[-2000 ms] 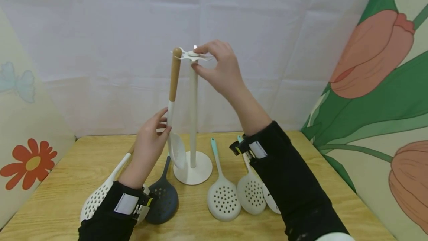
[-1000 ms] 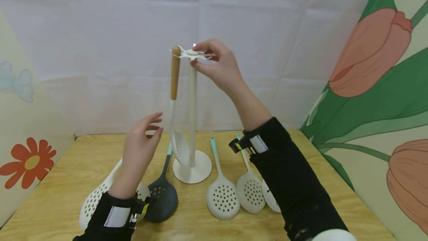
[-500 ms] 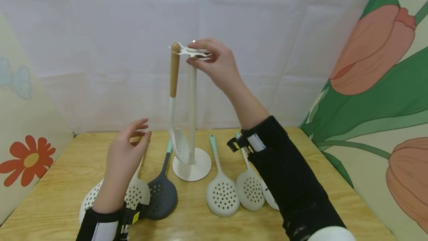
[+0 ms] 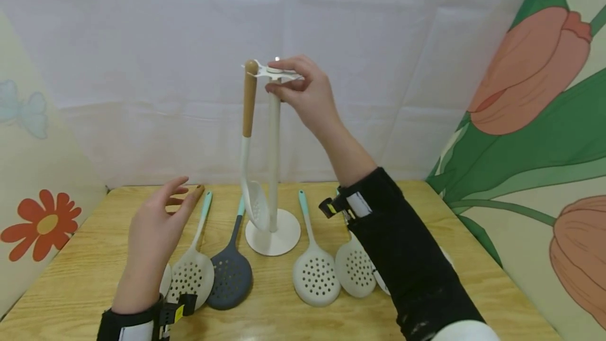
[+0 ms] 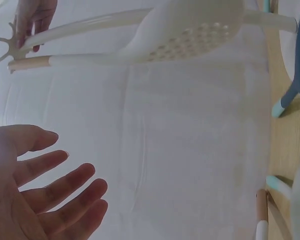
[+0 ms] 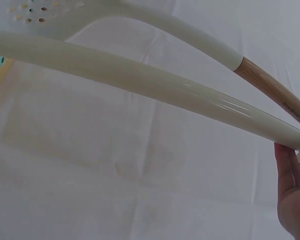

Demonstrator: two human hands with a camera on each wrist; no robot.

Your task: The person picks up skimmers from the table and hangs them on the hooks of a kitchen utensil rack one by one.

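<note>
A white utensil stand (image 4: 273,146) rises from a round base (image 4: 273,239) at the table's middle. My right hand (image 4: 295,86) pinches the star-shaped hook piece (image 4: 276,71) at its top. A white skimmer with a wooden handle (image 4: 248,100) hangs from one hook, its head (image 4: 255,207) close to the pole. My left hand (image 4: 156,225) hovers open over the table's left, fingers relaxed, holding nothing, beside a wooden handle tip (image 4: 196,192). The left wrist view shows the open palm (image 5: 40,200) and the hanging skimmer (image 5: 190,35). The pole (image 6: 140,80) fills the right wrist view.
Several skimmers lie on the wooden table (image 4: 94,257): a white one with a teal handle (image 4: 191,272), a dark grey one (image 4: 230,275), and two white ones (image 4: 316,278) (image 4: 355,272) right of the base. White cloth hangs behind; flowered panels stand on both sides.
My left hand has let go of the hanging skimmer and dropped down and left toward the table. The right hand stays on the hook piece; the skimmer hangs free.
</note>
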